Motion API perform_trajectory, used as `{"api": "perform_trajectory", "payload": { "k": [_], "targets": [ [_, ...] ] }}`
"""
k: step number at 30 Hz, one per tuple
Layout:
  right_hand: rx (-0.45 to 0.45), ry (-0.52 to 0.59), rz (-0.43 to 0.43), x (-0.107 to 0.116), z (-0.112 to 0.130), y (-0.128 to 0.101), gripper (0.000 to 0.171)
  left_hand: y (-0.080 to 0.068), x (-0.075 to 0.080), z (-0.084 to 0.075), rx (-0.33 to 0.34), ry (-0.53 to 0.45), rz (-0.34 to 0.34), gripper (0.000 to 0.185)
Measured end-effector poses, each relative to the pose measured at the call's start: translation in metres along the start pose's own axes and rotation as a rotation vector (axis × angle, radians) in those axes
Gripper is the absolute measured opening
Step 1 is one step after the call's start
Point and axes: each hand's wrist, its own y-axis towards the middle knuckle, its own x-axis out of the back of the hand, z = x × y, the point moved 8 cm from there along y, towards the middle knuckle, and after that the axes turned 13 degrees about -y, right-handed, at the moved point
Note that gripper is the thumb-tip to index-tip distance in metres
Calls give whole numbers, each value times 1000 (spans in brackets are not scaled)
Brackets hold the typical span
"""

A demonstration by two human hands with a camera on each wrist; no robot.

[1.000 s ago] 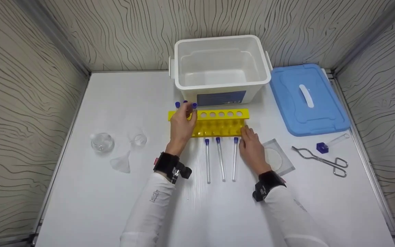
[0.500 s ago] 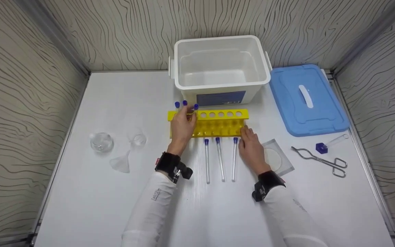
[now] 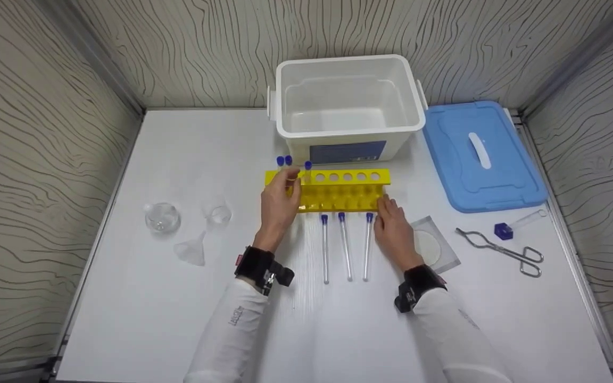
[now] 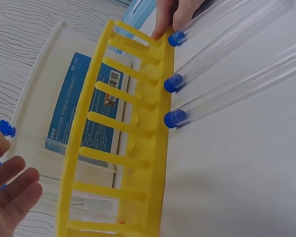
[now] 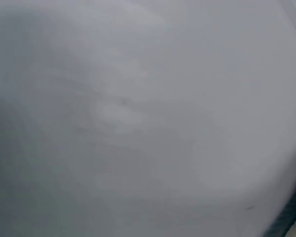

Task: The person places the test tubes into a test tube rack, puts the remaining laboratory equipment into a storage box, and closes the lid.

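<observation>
A yellow tube rack (image 3: 338,189) stands in front of the white bin. Three blue-capped tubes (image 3: 288,160) stand upright in its left-end holes. My left hand (image 3: 289,183) hovers just by those tubes with its fingers relaxed and holding nothing; in the left wrist view the fingers (image 4: 15,190) lie loose beside the rack (image 4: 138,148). My right hand (image 3: 389,210) rests with straight fingers against the rack's right end. Three more capped tubes (image 3: 345,244) lie side by side on the table between my hands. The right wrist view is a grey blur.
The empty white bin (image 3: 350,130) sits at the back, its blue lid (image 3: 482,154) to the right. Metal tongs (image 3: 503,250), a blue-capped vial (image 3: 504,230) and a filter-paper packet (image 3: 431,247) lie right. A flask (image 3: 162,218), beaker (image 3: 217,214) and funnel (image 3: 189,251) stand left.
My left hand lowered the third tube into the rack, let it go and drew back a little. The right hand stayed at the rack's end.
</observation>
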Motion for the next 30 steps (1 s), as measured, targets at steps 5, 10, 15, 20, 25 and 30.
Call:
{"api": "perform_trajectory", "payload": {
  "k": [5,10,15,20,25,30],
  "targets": [
    [-6,-7,17,-1,0,0,55,-6,11,-3,-81,11,-37,23],
    [-8,-13,30,-2,-1,1,55,-14,23,3,-144,3,-89,22],
    [-10,-15,37,-3,-1,2,55,-24,29,21,-155,39,-92,25],
    [-12,-10,51,-4,-1,2,55,-35,34,45,-121,155,-80,26],
    [0,12,13,-2,-1,1,54,-42,33,66,-49,240,-23,29],
    [4,18,-9,-2,-1,1,54,-45,29,82,5,252,24,31]
  ]
}}
